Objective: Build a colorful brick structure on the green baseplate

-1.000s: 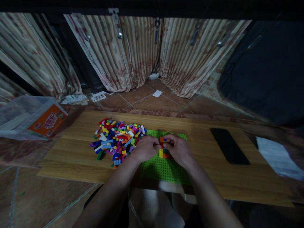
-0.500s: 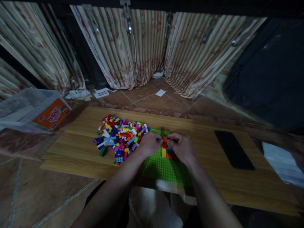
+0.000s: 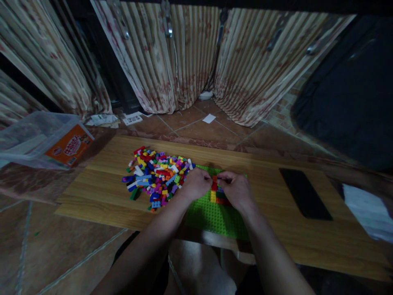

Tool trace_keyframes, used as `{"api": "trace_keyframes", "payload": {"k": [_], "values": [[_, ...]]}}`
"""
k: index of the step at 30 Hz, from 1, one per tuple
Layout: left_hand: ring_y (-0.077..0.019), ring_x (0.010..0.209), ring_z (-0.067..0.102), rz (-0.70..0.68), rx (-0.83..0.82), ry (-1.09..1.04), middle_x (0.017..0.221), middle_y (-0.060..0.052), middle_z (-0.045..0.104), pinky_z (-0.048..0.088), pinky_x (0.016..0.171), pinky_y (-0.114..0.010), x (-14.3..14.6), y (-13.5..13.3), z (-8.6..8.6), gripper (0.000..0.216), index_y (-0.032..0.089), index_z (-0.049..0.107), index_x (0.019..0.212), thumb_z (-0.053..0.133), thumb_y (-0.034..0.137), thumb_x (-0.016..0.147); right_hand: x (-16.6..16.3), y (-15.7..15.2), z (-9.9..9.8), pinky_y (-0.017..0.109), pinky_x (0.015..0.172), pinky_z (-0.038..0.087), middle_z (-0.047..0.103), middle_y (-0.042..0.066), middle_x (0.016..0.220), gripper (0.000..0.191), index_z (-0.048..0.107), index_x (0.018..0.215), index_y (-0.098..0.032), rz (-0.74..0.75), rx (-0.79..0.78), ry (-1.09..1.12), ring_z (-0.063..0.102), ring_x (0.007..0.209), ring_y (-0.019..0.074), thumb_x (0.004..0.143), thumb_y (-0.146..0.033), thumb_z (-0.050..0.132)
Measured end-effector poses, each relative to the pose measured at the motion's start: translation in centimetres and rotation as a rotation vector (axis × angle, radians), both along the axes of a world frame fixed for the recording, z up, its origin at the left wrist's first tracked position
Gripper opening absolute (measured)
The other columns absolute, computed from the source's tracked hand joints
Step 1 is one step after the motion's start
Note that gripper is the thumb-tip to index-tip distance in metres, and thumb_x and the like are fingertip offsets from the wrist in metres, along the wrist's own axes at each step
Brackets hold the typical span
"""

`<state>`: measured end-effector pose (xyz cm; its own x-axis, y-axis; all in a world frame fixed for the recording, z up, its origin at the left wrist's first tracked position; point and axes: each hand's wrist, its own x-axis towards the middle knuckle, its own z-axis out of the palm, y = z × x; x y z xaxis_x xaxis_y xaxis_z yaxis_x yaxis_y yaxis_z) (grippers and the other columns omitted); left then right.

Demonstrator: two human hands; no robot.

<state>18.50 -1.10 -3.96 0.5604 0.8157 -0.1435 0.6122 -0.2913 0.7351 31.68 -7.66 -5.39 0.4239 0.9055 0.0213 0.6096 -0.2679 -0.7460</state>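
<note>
- Since a second ago the view has tilted a little, so the whole scene sits slightly differently; the loose brick pile (image 3: 159, 176) and the green baseplate (image 3: 211, 219) look unchanged on the table (image 3: 267, 225).
- Both hands remain at the built-up bricks (image 3: 214, 186); the right thumb now sits nearer its forefinger and toward the far end of the build, leaving more of the bricks in sight.
- Left hand (image 3: 198, 184): curled over the plate's left part, thumb and forefinger close together just beside the orange-red end of the build; whether they pinch a piece cannot be told.
- Right hand (image 3: 235, 189): its fingers (image 3: 225, 175) are bent, thumb and forefinger with only a narrow gap at the tips, right by a small dark piece; whether they grip it is too small to tell.
- The build stands on the far half of the plate, between the hands, with a yellow brick (image 3: 213, 196) at its near left corner.
- The pile lies left of the plate; a black flat slab (image 3: 303, 192) rests well to the right.
</note>
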Motion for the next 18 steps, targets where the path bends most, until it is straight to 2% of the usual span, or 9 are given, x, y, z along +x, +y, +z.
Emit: {"api": "trace_keyframes", "payload": {"k": [13, 18], "values": [[-0.0110, 0.052, 0.050, 0.001, -0.005, -0.060, 0.054, 0.000, 0.058, 0.038, 0.054, -0.021, -0.21, -0.33, -0.26, 0.027, 0.012, 0.073, 0.070, 0.047, 0.016, 0.077, 0.06, -0.41, -0.01, 0.033, 0.072, 0.052, 0.075, 0.005, 0.082, 0.020, 0.074, 0.083, -0.021, 0.027, 0.049, 0.029, 0.067, 0.073, 0.0188, 0.075, -0.024, 0.056], [-0.0109, 0.052, 0.047, -0.001, 0.020, -0.044, 0.051, 0.001, 0.053, 0.036, 0.054, -0.021, -0.35, -0.13, 0.10, 0.027, 0.013, 0.070, 0.066, 0.046, 0.013, 0.078, 0.68, -0.66, -0.19, 0.036, 0.076, 0.051, 0.075, 0.006, 0.087, 0.024, 0.073, 0.087, -0.019, -0.052, 0.107, 0.107, 0.068, 0.079, 0.0208, 0.078, -0.031, 0.054]]}}
